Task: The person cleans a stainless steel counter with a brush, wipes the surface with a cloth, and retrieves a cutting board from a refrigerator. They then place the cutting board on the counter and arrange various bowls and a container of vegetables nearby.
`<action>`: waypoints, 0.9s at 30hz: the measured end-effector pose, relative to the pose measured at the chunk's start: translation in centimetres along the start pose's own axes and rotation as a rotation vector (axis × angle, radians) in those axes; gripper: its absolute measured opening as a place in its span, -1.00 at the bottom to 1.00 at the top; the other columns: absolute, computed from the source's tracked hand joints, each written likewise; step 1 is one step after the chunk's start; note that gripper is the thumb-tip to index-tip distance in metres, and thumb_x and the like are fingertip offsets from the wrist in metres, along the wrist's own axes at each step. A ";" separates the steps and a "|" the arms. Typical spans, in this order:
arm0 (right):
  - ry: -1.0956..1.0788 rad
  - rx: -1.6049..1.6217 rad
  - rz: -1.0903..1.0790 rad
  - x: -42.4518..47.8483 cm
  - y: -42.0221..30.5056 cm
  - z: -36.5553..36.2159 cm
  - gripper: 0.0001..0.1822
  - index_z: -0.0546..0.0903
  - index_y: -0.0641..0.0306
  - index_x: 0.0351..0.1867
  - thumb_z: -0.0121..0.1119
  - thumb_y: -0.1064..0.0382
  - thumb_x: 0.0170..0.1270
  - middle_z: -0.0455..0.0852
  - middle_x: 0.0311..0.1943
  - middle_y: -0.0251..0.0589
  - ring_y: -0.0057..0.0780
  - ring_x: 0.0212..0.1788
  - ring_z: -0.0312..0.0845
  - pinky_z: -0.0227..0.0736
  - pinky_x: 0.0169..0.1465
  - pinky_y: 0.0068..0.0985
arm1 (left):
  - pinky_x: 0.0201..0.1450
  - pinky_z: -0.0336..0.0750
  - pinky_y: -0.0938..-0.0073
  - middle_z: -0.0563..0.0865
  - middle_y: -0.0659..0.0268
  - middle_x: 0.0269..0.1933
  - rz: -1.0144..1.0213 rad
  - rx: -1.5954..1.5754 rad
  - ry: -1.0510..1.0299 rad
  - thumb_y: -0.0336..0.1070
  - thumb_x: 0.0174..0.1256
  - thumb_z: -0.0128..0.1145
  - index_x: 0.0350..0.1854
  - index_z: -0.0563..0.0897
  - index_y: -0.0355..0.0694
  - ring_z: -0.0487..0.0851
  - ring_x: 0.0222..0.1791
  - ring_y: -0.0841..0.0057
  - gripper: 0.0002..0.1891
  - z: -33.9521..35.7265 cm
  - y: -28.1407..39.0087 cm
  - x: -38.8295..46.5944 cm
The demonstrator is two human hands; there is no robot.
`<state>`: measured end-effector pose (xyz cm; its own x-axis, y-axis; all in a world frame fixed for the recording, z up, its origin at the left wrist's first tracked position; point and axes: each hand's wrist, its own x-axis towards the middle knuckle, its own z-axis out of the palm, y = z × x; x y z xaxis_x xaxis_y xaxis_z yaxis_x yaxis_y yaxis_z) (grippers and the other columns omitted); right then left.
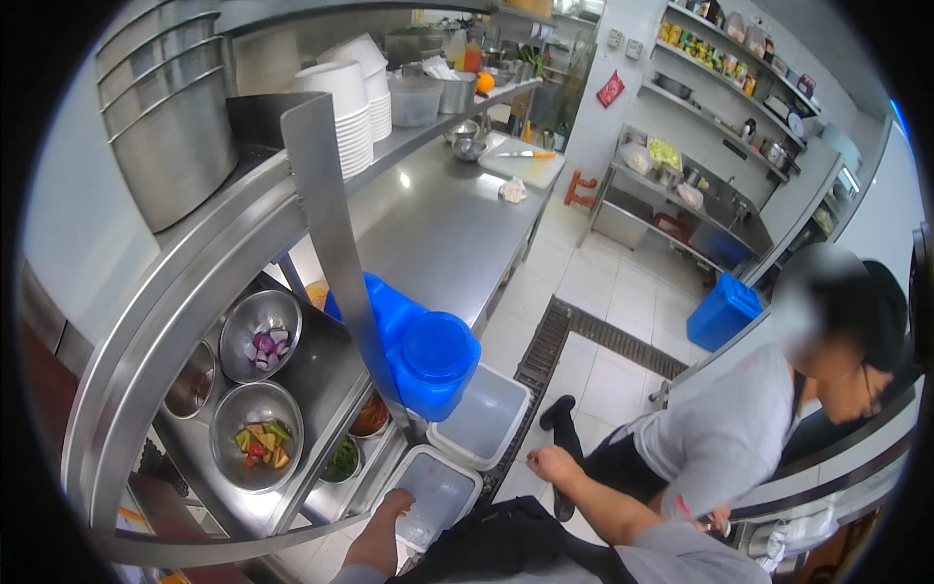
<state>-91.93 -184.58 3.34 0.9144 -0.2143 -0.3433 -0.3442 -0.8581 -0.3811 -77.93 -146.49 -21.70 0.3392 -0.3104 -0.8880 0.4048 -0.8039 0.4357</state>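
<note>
My left hand hangs low over a whitish rectangular plastic tub; whether it touches the rim I cannot tell. Its fingers are partly hidden, and I see nothing held. Held out ahead of my body, my right hand has loosely curled fingers and shows no object. A second plastic tub stands just beyond the first. To the left, a steel shelf carries a steel bowl of cut purple onion. Another steel bowl there contains cut peppers in green, yellow and red.
A blue plastic jerrycan stands behind a steel upright. A co-worker leans close on my right. Beyond, a steel worktable bears a cutting board with an orange-handled knife. A floor drain grate crosses the tiles.
</note>
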 end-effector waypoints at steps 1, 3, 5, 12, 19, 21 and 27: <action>-0.002 -0.011 0.011 1.0 0.3 0.2 -0.74 0.72 0.19 -0.17 0.16 0.12 0.25 0.75 -0.27 0.03 0.04 -0.13 0.65 0.54 0.01 -0.12 | -0.31 0.62 0.25 0.68 0.29 -0.21 -0.010 -0.051 0.006 -0.17 0.19 0.21 -0.13 0.60 -0.11 0.69 -0.27 0.39 -0.76 0.2 0.0 -0.1; 0.005 -0.017 0.001 3.0 0.6 0.7 -0.74 0.72 0.20 -0.20 0.15 0.11 0.24 0.75 -0.30 0.04 0.05 -0.16 0.66 0.54 0.00 -0.11 | -0.33 0.66 0.35 0.68 0.27 -0.12 -0.053 -0.086 0.023 -0.17 0.25 0.18 -0.08 0.63 -0.16 0.69 -0.20 0.43 -0.73 0.8 1.0 -1.2; -0.030 -0.023 0.016 3.9 1.3 2.0 -0.74 0.72 0.19 -0.21 0.15 0.11 0.24 0.75 -0.29 0.04 0.05 -0.16 0.66 0.55 -0.01 -0.11 | -0.28 0.66 0.33 0.67 0.32 -0.11 -0.064 -0.169 -0.102 -0.14 0.24 0.19 -0.08 0.63 -0.12 0.69 -0.18 0.44 -0.73 1.5 0.9 -1.9; -0.117 0.017 0.013 2.0 5.2 3.3 -0.72 0.74 0.17 -0.20 0.14 0.08 0.24 0.75 -0.27 0.01 0.04 -0.17 0.66 0.55 -0.02 -0.14 | -0.25 0.62 0.40 0.69 0.39 -0.27 -0.227 0.148 -0.580 -0.10 0.28 0.18 -0.05 0.64 -0.05 0.67 -0.36 0.55 -0.73 5.5 5.5 -3.6; -0.107 0.100 0.327 -3.7 16.5 3.2 -0.67 0.75 0.16 -0.24 0.08 0.03 0.21 0.75 -0.23 0.01 0.00 -0.09 0.65 0.52 0.06 -0.14 | -0.33 0.59 0.47 0.74 0.32 -0.25 -0.039 0.281 -0.530 -0.11 0.35 0.12 0.04 0.58 -0.10 0.72 -0.39 0.52 -0.70 8.6 20.1 -1.3; -0.139 0.082 0.430 -5.4 20.1 3.3 -0.67 0.75 0.15 -0.23 0.08 0.03 0.20 0.76 -0.22 0.01 -0.01 -0.09 0.66 0.53 0.07 -0.15 | -0.22 0.59 0.44 0.76 0.20 -0.15 -0.026 0.247 -0.551 -0.03 0.40 0.07 0.12 0.55 -0.14 0.77 -0.22 0.39 -0.62 9.7 25.2 0.1; -0.166 0.161 0.624 -6.4 31.4 2.2 -0.65 0.76 0.16 -0.21 0.03 0.05 0.21 0.75 -0.15 -0.02 -0.04 -0.04 0.65 0.51 0.11 -0.18 | -0.23 0.63 0.37 0.76 0.24 -0.20 0.144 0.207 -0.325 -0.05 0.32 0.15 0.07 0.60 -0.19 0.78 -0.29 0.38 -0.61 14.5 39.5 7.4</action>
<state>-109.02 -209.10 -8.33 0.4929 -0.5628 -0.6635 -0.8376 -0.5133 -0.1869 -71.78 -187.89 -13.17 0.0810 -0.5448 -0.8347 0.1825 -0.8151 0.5498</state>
